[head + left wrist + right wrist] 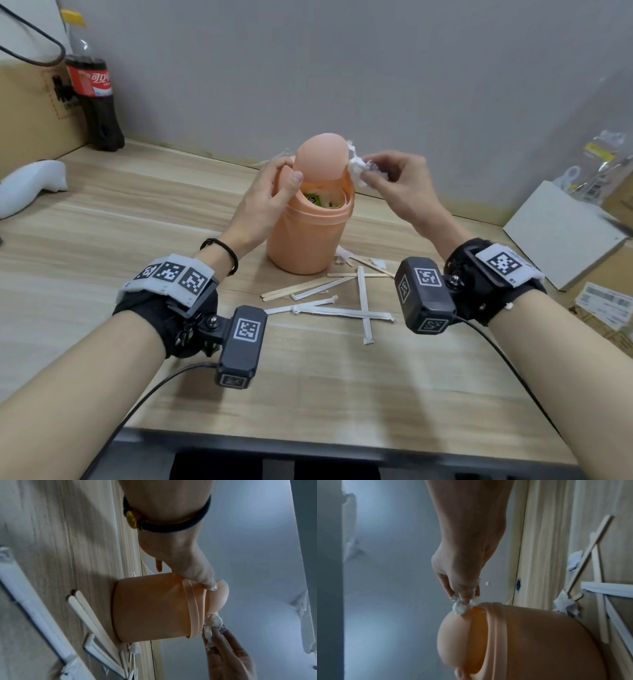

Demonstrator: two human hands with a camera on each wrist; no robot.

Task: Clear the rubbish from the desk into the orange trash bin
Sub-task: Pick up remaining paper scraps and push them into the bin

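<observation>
The orange trash bin (pixel 308 236) stands mid-desk, its swing lid (pixel 320 156) tipped upright so that rubbish shows inside. My left hand (pixel 281 178) grips the bin's rim, thumb against the lid's lower edge. My right hand (pixel 370 168) pinches a crumpled white tissue (pixel 358 168) at the bin's right rim, beside the lid. In the right wrist view the tissue (pixel 462 605) touches the lid (pixel 453 635). The left wrist view shows the bin (pixel 154 608) and the tissue (pixel 214 620) at its top edge. Wooden sticks (pixel 298 289) and white paper wrappers (pixel 342 310) lie in front of the bin.
A cola bottle (pixel 94 89) and a cardboard box (pixel 34 113) stand at the back left, with a white object (pixel 30 185) near them. A white box (pixel 561 233), plastic bags (pixel 599 161) and labelled cardboard (pixel 606 305) crowd the right side.
</observation>
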